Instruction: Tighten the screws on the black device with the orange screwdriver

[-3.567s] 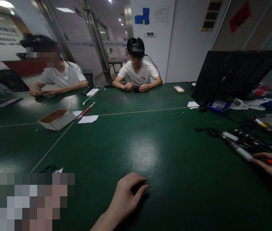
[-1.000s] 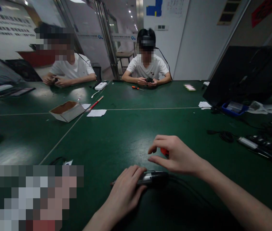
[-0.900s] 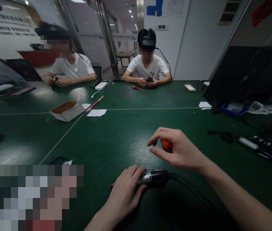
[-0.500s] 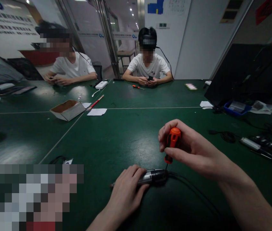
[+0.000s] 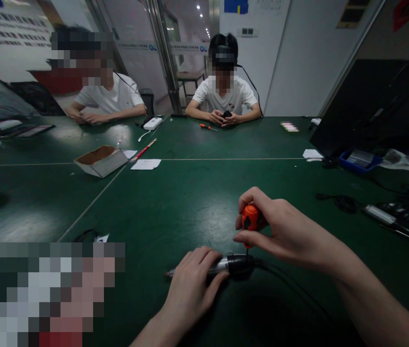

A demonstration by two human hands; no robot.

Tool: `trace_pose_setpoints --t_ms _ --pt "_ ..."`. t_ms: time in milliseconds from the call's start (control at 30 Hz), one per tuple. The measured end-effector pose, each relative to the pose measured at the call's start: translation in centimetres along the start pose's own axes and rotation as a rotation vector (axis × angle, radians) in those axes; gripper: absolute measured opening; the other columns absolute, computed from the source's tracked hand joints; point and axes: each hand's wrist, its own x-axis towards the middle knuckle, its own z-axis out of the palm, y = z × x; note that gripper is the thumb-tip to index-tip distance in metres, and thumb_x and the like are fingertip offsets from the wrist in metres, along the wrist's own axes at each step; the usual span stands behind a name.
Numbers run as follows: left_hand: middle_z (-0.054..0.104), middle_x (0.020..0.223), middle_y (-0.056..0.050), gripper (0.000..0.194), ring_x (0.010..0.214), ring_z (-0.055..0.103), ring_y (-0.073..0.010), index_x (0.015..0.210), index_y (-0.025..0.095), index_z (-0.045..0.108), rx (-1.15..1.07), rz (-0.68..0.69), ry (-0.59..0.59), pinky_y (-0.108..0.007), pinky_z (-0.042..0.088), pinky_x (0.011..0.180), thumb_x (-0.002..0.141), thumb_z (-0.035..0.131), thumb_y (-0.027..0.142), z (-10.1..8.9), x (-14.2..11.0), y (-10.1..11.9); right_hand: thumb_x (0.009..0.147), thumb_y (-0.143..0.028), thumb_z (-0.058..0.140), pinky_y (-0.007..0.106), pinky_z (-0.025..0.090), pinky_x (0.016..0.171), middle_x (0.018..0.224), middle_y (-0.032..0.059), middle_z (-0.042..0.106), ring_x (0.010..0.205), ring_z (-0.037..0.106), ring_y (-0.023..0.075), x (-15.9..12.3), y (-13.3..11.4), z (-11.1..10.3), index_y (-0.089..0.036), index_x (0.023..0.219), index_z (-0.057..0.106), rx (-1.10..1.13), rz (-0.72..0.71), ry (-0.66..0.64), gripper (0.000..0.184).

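My left hand lies closed over a slim silver-and-black pen-shaped tool on the green table, pinning it down. A black cable runs off the tool's right end. My right hand grips a small orange-handled screwdriver, held upright with its thin tip down on the tool's black end.
Two people in white shirts sit across the table, hands busy; an orange screwdriver lies by one. An open cardboard box, papers and a red pen sit left of centre. A black monitor, blue tray and several cabled tools crowd the right.
My right hand brought the orange screwdriver from the right side, turned it upright and lowered its tip onto the tool. My left hand stayed on the tool.
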Motion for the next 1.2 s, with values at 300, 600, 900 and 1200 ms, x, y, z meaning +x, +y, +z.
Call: trace_pose_setpoints --t_ms 300,600,900,1200 --pt "0.068 0.099 -0.005 0.016 0.087 0.065 -0.0227 0.099 0.022 0.065 -0.091 0.026 0.022 -0.034 0.053 0.076 0.085 0.057 0.02 0.1 0.2 0.5 0.087 -0.028 0.062 0.023 0.045 0.06 0.085 -0.0008 0.063 0.071 0.06 0.0115 0.1 0.2 0.3 -0.021 0.104 0.041 0.05 -0.041 -0.057 0.027" --pt "0.073 0.098 -0.004 0.018 0.085 0.069 -0.0212 0.099 0.024 0.073 -0.071 0.095 0.139 -0.032 0.056 0.074 0.089 0.057 0.027 0.6 0.2 -0.3 0.085 -0.02 0.063 0.025 0.048 0.064 0.088 0.0018 0.065 0.075 0.062 0.0134 0.7 -0.1 1.0 -0.02 0.101 0.042 0.111 -0.03 -0.097 0.027" --pt "0.074 0.089 -0.003 0.029 0.074 0.07 -0.0187 0.095 0.024 0.074 -0.028 0.23 0.271 -0.029 0.055 0.062 0.098 0.046 0.032 1.0 0.4 -0.5 0.084 -0.017 0.062 0.026 0.048 0.067 0.09 0.0023 0.065 0.077 0.062 0.0139 0.9 0.1 1.6 -0.02 0.1 0.041 0.152 -0.052 -0.113 0.027" --pt "0.073 0.09 -0.002 0.028 0.076 0.069 -0.0186 0.092 0.025 0.074 -0.051 0.21 0.244 -0.028 0.054 0.062 0.097 0.047 0.029 0.9 0.5 -0.3 0.083 -0.013 0.062 0.024 0.047 0.066 0.09 0.002 0.064 0.077 0.062 0.0129 0.7 -0.2 1.5 -0.02 0.099 0.043 0.129 -0.069 -0.117 0.027"
